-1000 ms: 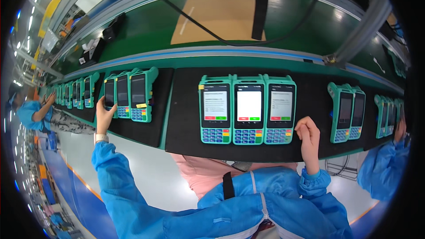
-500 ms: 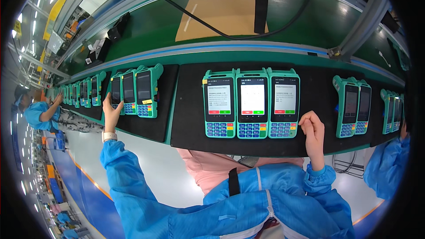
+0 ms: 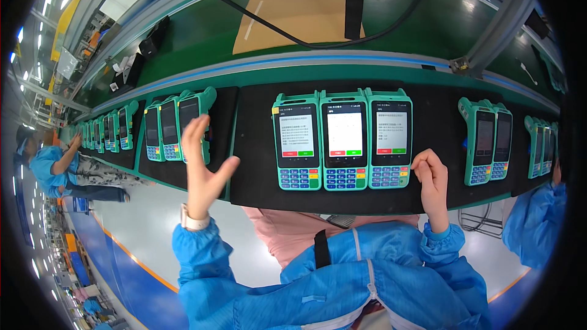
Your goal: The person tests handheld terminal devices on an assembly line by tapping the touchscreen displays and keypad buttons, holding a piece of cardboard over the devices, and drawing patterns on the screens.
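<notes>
Looked down on a green workbench [image 3: 293, 77] in a brightly lit hall, past a brown cardboard sheet [image 3: 299, 9] at 12 o'clock and a black post [image 3: 353, 6] between 12 and 1. Saw three green terminals [image 3: 345, 137] side by side on a black mat [image 3: 254, 140], from the centre out towards 3 o'clock, with lit screens and, on the 6 o'clock side of those, coloured keypads. Noted red and green bars along the foot of each screen, and a mostly white display on the middle one.

Held the left hand [image 3: 205, 174] between 8 and 9 o'clock, with spread fingers and an outstretched thumb, in front of a second trio [image 3: 169, 128] with dark screens. Wore a pale band [image 3: 194, 219] on that wrist.

Had the right hand [image 3: 431, 177] between 3 and 4 o'clock, with loosely curled fingers, just beside the nearest lit terminal's 4 o'clock corner; could not tell whether touching or pinching.

Saw two more terminals [image 3: 481, 134] farther out at 3 o'clock, another person's blue sleeve [image 3: 532, 226] near 4, and a co-worker [image 3: 46, 165] far out at 9.
</notes>
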Demonstrator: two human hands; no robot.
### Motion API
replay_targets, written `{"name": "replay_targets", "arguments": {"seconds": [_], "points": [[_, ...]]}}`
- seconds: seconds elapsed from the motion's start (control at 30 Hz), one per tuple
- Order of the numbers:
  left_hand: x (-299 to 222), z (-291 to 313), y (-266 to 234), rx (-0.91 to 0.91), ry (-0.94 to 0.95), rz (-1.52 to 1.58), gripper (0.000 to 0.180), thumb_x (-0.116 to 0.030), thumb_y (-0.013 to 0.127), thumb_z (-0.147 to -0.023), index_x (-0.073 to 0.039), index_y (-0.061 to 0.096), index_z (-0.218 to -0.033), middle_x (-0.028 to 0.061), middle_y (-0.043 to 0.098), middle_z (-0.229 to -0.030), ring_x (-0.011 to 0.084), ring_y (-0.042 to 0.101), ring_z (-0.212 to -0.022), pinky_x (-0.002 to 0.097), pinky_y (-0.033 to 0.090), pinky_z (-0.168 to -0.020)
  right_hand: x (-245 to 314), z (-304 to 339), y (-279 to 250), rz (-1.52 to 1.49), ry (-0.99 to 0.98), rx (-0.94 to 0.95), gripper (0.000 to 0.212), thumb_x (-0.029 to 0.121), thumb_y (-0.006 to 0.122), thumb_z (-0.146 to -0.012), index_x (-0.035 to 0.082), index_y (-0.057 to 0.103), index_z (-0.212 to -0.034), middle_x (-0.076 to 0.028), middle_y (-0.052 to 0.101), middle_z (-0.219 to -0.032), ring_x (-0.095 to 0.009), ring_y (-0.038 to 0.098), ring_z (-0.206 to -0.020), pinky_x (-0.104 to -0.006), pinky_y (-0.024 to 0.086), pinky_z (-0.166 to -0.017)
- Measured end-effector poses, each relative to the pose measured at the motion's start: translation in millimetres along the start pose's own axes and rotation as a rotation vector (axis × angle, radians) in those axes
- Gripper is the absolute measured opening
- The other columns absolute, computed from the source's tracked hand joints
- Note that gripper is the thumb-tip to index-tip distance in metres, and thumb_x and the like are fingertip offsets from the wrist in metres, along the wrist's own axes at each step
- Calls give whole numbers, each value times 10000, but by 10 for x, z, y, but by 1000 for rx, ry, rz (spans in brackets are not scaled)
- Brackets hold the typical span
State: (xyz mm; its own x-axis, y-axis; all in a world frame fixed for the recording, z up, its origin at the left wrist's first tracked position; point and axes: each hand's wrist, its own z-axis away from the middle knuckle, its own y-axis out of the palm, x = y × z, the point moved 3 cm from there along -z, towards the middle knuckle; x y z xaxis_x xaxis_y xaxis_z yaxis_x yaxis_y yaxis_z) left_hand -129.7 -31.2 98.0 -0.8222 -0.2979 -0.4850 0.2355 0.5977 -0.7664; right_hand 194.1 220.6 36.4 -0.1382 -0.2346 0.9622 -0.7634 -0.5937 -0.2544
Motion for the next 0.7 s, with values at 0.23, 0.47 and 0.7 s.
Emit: {"name": "replay_targets", "arguments": {"seconds": [0.23, 0.47, 0.7], "points": [[-338, 84, 634, 132, -145, 514, 1011, -469, 701, -787, -50, 146, -1521, 184, 176, -1567, 340, 174, -1453, 470, 183, -1155, 21, 16, -15, 22, 26, -14, 157, 69, 452, -937, 13, 537, -818, -10, 503, -667, -46, 398, -587, -231, 303, -529], [-381, 92, 889, 59, -250, 690, 640, -422, 340, -1015, -34, 206, -1506, 214, 281, -1521, 328, 267, -1423, 440, 214, -1152, 36, -14, 26, 19, 1, -17, 137, 54, 466, -916, 3, 543, -815, -42, 508, -662, -83, 438, -587, -249, 333, -540], [-406, 123, 903, 49, -254, 694, 595, -358, 356, -1018, -25, 237, -1496, 228, 315, -1497, 334, 319, -1394, 435, 248, -1139, 20, -9, 2, 59, 38, 10, 145, 67, 468, -925, 7, 544, -817, -41, 502, -664, -81, 428, -586, -252, 330, -538]]}}
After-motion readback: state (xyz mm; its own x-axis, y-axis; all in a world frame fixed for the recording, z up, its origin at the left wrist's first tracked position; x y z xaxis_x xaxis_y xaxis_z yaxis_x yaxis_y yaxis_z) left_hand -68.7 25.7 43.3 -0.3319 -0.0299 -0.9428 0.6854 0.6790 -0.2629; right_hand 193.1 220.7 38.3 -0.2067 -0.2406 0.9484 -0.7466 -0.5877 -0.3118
